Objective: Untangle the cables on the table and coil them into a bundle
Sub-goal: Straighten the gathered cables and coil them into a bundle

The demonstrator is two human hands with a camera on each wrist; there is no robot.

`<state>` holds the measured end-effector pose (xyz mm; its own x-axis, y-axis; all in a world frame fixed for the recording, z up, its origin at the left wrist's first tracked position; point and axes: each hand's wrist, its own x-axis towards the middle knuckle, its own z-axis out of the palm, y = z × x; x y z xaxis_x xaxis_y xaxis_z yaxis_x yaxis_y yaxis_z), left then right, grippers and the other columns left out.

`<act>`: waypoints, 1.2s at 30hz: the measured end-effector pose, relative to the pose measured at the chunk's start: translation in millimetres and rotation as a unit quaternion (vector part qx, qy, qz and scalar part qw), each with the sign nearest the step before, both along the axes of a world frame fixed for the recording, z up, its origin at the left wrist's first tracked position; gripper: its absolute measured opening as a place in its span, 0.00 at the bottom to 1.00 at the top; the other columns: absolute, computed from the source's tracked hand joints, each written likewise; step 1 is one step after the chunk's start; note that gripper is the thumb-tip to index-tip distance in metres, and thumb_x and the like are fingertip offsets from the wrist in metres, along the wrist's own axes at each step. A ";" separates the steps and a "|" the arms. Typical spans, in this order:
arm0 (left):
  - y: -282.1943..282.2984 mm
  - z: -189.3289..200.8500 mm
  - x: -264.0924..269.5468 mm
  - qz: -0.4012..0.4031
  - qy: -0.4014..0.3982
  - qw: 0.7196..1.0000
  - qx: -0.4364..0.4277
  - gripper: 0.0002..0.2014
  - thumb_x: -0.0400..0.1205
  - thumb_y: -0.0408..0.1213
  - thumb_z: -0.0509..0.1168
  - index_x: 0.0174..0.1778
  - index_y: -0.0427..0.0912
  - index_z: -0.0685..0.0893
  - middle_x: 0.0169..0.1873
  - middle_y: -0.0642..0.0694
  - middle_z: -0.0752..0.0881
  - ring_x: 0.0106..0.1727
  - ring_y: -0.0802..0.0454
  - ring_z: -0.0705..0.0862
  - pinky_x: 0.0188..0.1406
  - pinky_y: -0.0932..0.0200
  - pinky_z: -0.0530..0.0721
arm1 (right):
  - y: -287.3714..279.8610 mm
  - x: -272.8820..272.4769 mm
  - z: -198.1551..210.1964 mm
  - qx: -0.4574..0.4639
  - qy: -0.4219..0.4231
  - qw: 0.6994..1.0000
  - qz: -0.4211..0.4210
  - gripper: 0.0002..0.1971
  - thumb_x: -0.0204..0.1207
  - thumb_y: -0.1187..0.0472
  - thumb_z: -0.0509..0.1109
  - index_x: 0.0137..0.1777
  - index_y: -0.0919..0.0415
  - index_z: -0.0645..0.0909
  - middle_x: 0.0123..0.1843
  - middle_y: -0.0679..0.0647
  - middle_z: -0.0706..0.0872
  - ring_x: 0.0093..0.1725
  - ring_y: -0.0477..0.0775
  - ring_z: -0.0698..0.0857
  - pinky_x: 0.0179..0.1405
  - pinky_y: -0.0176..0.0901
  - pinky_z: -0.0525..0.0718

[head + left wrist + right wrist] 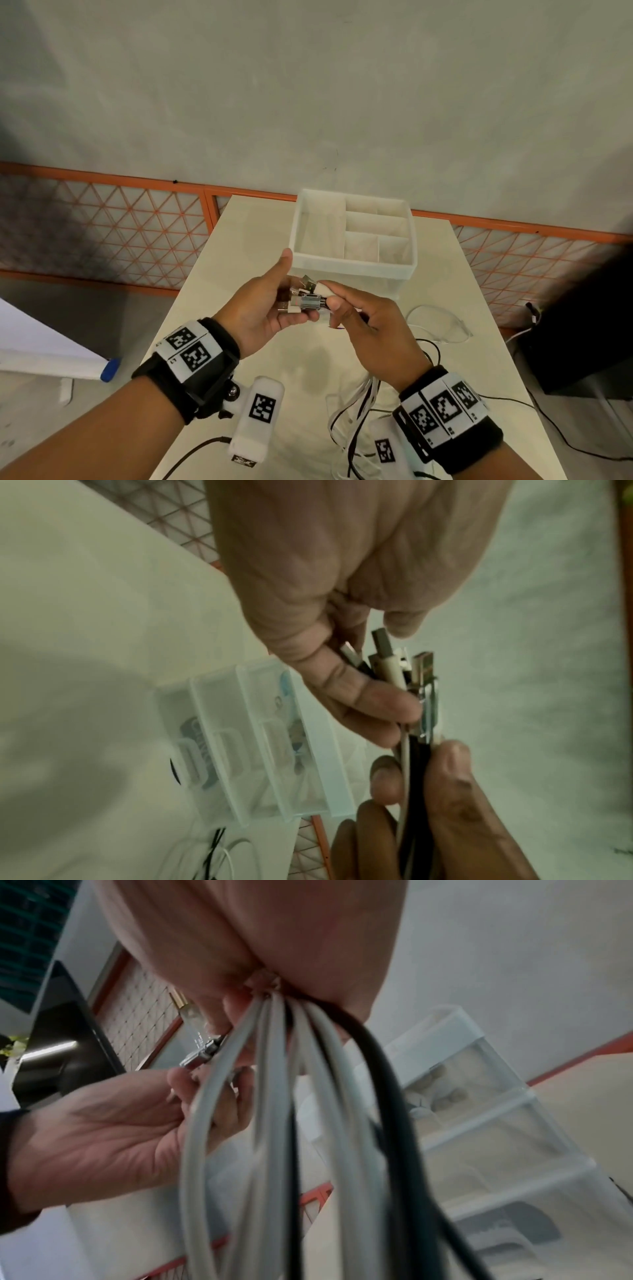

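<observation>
1. Your right hand [373, 329] is up above the table [260, 236] in the head view, with its fingers wrapped tight around a bunch of cables [359, 407]. The white and black cables hang down from your fist to the table near your right wrist. Your left hand [263, 308] is just beside it, thumb sticking up, fingers curled under the plugs [305, 298] at the top of the bunch. A white box with little rooms [352, 263] sits on the table behind your hands. One thin white cable [442, 325] lies loose on the table to the right.

2. Your left wrist view shows your left fingers [369, 696] pinching the plugs [404, 666], which point up. Your right fingers [445, 772] squeeze the cables just below them. The see-through box [260, 739] is behind.

3. Your right wrist view shows grey-white and black cables [274, 1123] coming out of your closed right hand [274, 947] and hanging down. Your left hand [113, 1131] touches the shiny metal plug [202, 1050] beside them.
</observation>
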<state>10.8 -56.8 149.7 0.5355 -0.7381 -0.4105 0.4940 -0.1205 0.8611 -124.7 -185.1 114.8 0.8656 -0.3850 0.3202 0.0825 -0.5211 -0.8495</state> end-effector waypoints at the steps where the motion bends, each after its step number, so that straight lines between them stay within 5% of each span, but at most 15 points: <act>1: 0.6 -0.9 0.1 -0.001 0.012 1.000 -0.004 0.34 0.82 0.64 0.57 0.49 0.32 0.86 0.33 0.39 0.88 0.29 0.46 0.86 0.25 0.61 0.86 | -0.1 -0.1 -0.7 0.001 -0.001 1.000 -0.002 0.16 0.86 0.52 0.64 0.68 0.29 0.82 0.36 0.46 0.87 0.41 0.46 0.86 0.51 0.49 0.88; 4: -1.7 -0.5 -5.8 -0.028 -0.014 0.999 0.008 0.38 0.80 0.70 0.54 0.52 0.33 0.86 0.29 0.40 0.83 0.28 0.48 0.80 0.21 0.60 0.80 | 4.4 -0.1 -1.9 -0.104 -0.005 0.994 0.015 0.19 0.89 0.56 0.62 0.78 0.43 0.78 0.38 0.41 0.83 0.42 0.43 0.85 0.48 0.34 0.84; 8: -5.9 1.4 -14.2 -0.079 -0.117 0.989 0.050 0.34 0.84 0.66 0.51 0.38 0.38 0.85 0.26 0.44 0.81 0.27 0.50 0.75 0.17 0.64 0.68 | 13.7 2.9 -3.7 -0.218 0.035 0.975 0.020 0.22 0.88 0.52 0.55 0.81 0.44 0.70 0.46 0.35 0.80 0.42 0.44 0.84 0.42 0.49 0.88; 11: -7.0 -2.4 -14.3 -0.051 -0.141 0.987 0.051 0.25 0.86 0.56 0.59 0.39 0.37 0.83 0.26 0.42 0.81 0.24 0.51 0.74 0.13 0.66 0.64 | 11.0 3.7 -2.5 -0.148 0.058 0.987 -0.002 0.20 0.88 0.48 0.59 0.78 0.51 0.71 0.44 0.44 0.89 0.38 0.46 0.85 0.39 0.48 0.86; 15: -12.2 -7.4 -12.7 0.039 -0.154 0.986 0.046 0.15 0.87 0.37 0.60 0.37 0.33 0.79 0.26 0.39 0.79 0.22 0.49 0.74 0.13 0.64 0.65 | 11.9 2.5 1.3 -0.034 0.062 0.997 -0.026 0.12 0.87 0.50 0.64 0.62 0.56 0.74 0.34 0.54 0.89 0.29 0.42 0.82 0.30 0.30 0.75; 17: -14.3 -9.1 -10.7 0.060 -0.149 0.986 0.053 0.14 0.85 0.33 0.59 0.35 0.33 0.79 0.27 0.36 0.78 0.22 0.48 0.73 0.13 0.63 0.64 | 11.6 0.9 2.5 0.021 0.046 0.998 -0.030 0.08 0.87 0.54 0.65 0.56 0.58 0.75 0.35 0.55 0.90 0.25 0.41 0.78 0.29 0.33 0.74; 22: -14.3 -5.0 -9.5 0.021 -0.105 0.993 0.059 0.17 0.86 0.46 0.62 0.41 0.36 0.83 0.31 0.36 0.83 0.24 0.47 0.76 0.14 0.64 0.65 | 9.1 2.8 1.0 0.042 0.028 0.998 -0.038 0.05 0.87 0.57 0.66 0.50 0.52 0.80 0.35 0.54 0.90 0.28 0.51 0.82 0.36 0.56 0.84; 26: -14.5 -0.6 -11.4 -0.067 -0.139 0.987 0.051 0.24 0.78 0.59 0.69 0.46 0.38 0.85 0.34 0.40 0.86 0.25 0.51 0.75 0.12 0.68 0.63 | 7.6 4.1 0.4 0.054 0.023 0.997 -0.052 0.04 0.86 0.56 0.67 0.51 0.46 0.83 0.33 0.58 0.89 0.33 0.53 0.87 0.35 0.46 0.83; 31: -18.3 -0.2 -11.6 -0.020 -0.140 0.988 0.059 0.14 0.79 0.46 0.73 0.41 0.37 0.83 0.27 0.45 0.82 0.20 0.53 0.72 0.13 0.69 0.60 | 7.8 4.0 1.6 0.084 0.034 0.994 -0.058 0.08 0.83 0.54 0.71 0.58 0.54 0.79 0.29 0.53 0.86 0.29 0.41 0.83 0.31 0.28 0.77; 36: -23.7 -1.9 -11.6 0.018 -0.179 0.979 0.091 0.06 0.80 0.33 0.65 0.38 0.38 0.80 0.29 0.40 0.76 0.20 0.50 0.72 0.20 0.64 0.62 | 3.3 4.0 0.7 0.114 0.056 0.991 -0.037 0.06 0.84 0.54 0.71 0.52 0.56 0.86 0.30 0.48 0.86 0.30 0.38 0.80 0.32 0.30 0.75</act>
